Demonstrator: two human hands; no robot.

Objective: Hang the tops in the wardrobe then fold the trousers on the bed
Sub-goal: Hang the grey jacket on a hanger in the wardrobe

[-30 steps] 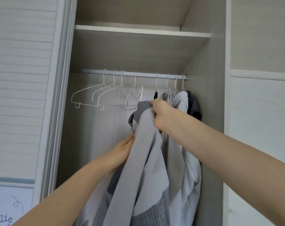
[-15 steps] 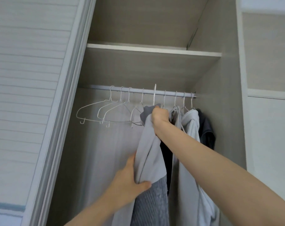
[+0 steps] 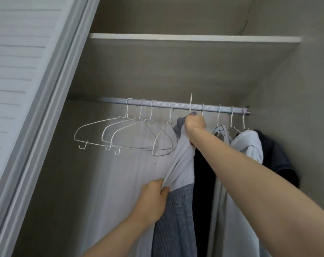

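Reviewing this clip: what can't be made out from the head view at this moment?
- Whether the hanger hook has caught the rail: too thin to tell.
- The hanger's body: hidden by the right hand and the grey top.
- The top's hem: cut off by the bottom edge.
- Trousers and bed: out of view.

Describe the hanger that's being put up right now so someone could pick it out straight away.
Look along the grey metal wardrobe rail under the shelf. Right of four bare white wire hangers, the right hand grips a grey top. Its white wire hook alone pokes above the rail, not yet hooked on.
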